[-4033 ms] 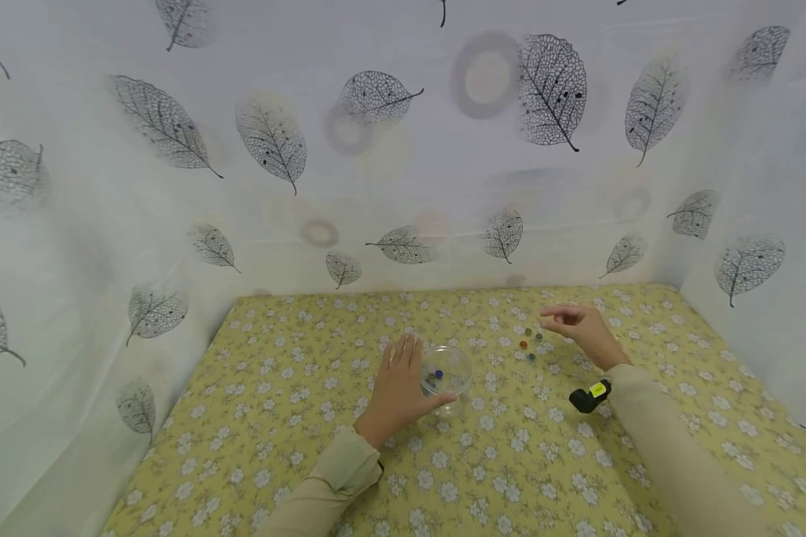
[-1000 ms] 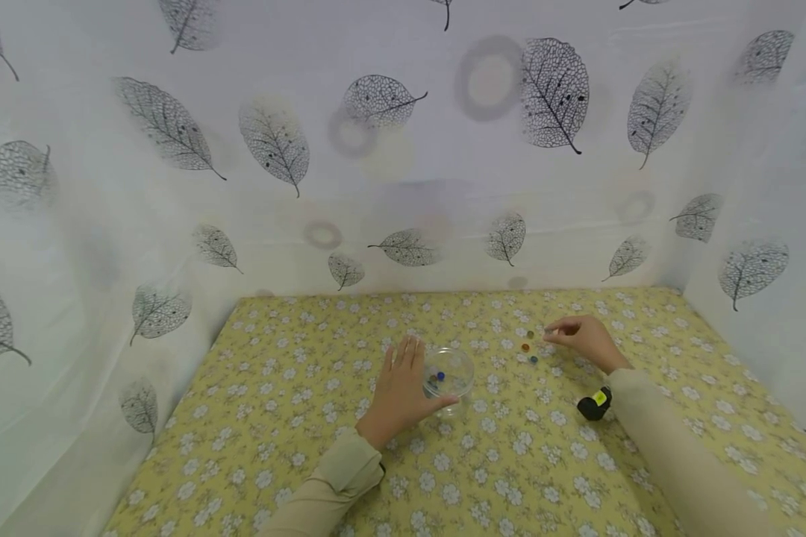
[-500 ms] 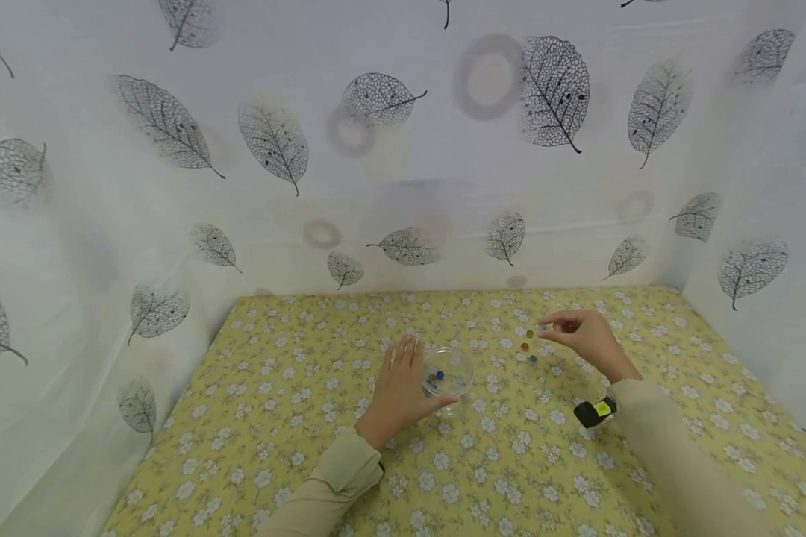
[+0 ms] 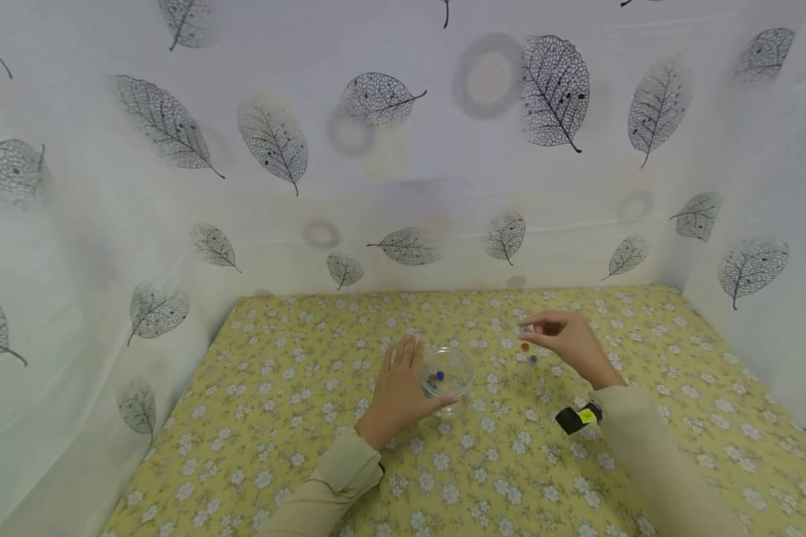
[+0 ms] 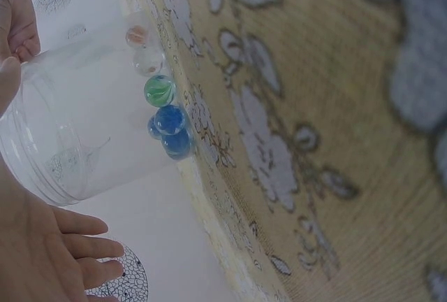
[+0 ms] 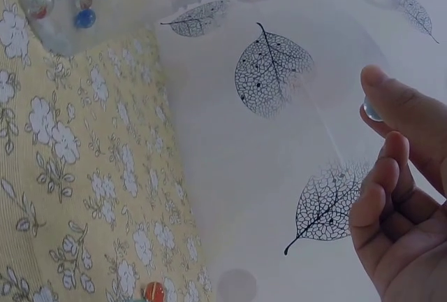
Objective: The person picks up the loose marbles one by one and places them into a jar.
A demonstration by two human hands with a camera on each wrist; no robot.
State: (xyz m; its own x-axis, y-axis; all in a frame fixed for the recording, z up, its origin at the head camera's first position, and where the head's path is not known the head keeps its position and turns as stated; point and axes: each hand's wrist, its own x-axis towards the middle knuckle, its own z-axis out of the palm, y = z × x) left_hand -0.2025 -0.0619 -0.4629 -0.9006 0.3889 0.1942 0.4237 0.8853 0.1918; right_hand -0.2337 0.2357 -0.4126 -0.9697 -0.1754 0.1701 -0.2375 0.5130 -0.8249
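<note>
A clear plastic jar [image 4: 469,365] stands upright on the cloth with several glass marbles at its bottom, among them blue marbles [image 5: 169,120] and a green-swirled marble [image 5: 160,91]. My left hand [image 4: 398,391] lies along the jar's left side, fingers straight and thumb reaching across its near side. Between thumb and index finger, my right hand [image 4: 567,343] pinches a clear, pale-blue marble [image 6: 374,110], held up off the cloth to the right of the jar. Just below that hand, an orange marble [image 4: 525,347] and a blue marble [image 4: 533,359] lie on the cloth.
A yellow floral cloth [image 4: 275,418] covers the table. White curtain [image 4: 403,186] printed with leaves hangs behind and along both sides. A black wrist camera [image 4: 573,419] with a yellow label is strapped to the right wrist.
My right hand has picked up the pale marble from the cloth and moved left with it, now overlapping where an olive marble showed. My left hand and the jar stay put.
</note>
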